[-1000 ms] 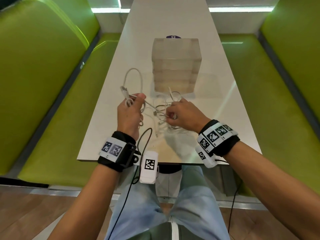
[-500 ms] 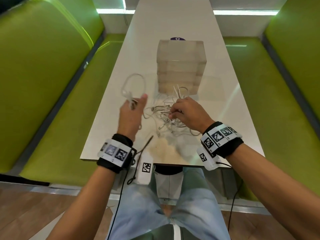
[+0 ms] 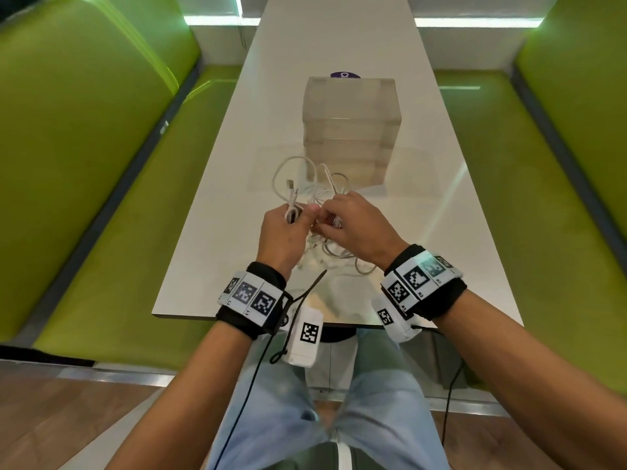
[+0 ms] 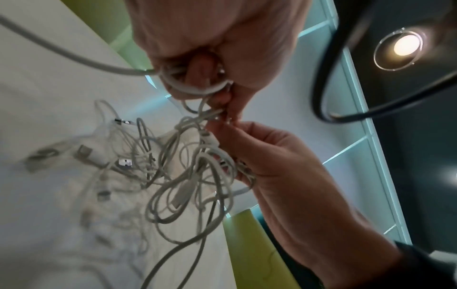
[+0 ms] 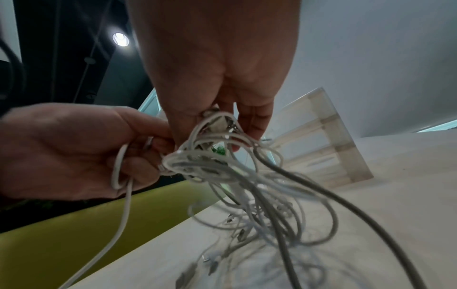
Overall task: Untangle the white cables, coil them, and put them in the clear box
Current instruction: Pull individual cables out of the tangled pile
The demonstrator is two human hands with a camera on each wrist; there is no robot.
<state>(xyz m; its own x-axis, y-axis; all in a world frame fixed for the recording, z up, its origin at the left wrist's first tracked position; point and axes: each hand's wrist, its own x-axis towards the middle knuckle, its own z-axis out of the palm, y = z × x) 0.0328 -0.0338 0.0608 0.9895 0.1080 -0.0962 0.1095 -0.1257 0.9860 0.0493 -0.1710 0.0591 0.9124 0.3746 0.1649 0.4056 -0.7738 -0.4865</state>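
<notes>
A tangle of white cables (image 3: 325, 245) hangs between my two hands above the white table (image 3: 217, 239). My left hand (image 3: 288, 228) grips a small coil of one cable (image 4: 193, 86), whose plug end (image 3: 291, 195) sticks up past my fist. My right hand (image 3: 353, 222) pinches the knot of the tangled cables (image 5: 217, 136) right beside the left thumb. Loose loops and plugs trail down onto the table (image 4: 118, 162). The clear box (image 3: 351, 130), a tall stack of clear trays, stands just beyond the hands.
Green bench seats (image 3: 84, 130) run along both sides of the narrow table. A purple round sticker (image 3: 344, 75) lies behind the box. Black sensor leads (image 3: 258, 364) hang from my wristbands below the table's near edge.
My hands have come together, the left moving right to meet the right one. The left-hand loop has swung in toward the box, and the bundle has lifted off the table.
</notes>
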